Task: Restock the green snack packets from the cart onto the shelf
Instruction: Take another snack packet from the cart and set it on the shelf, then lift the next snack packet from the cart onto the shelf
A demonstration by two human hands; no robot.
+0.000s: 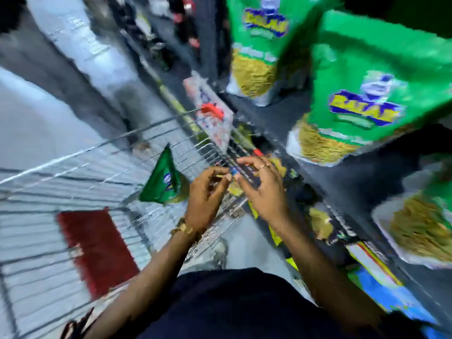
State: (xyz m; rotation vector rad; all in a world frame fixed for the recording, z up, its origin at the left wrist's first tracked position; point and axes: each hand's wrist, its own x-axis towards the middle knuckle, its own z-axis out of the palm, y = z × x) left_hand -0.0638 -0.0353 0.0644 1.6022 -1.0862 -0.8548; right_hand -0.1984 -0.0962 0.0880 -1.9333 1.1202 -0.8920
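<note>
Just left of hands [234,189]: packet [162,182].

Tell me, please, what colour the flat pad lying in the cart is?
Dark red; the pad shows in the head view, on the wire cart.

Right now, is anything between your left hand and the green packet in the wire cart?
In the head view, nothing lies between the left hand and the green snack packet; only the wire cart mesh shows behind the gap.

Both forearms reach fwd, bare. Left hand [205,192] fingers curled, empty, gold watch on wrist. Right hand [265,185] fingers spread, empty, ring on one finger.
</note>
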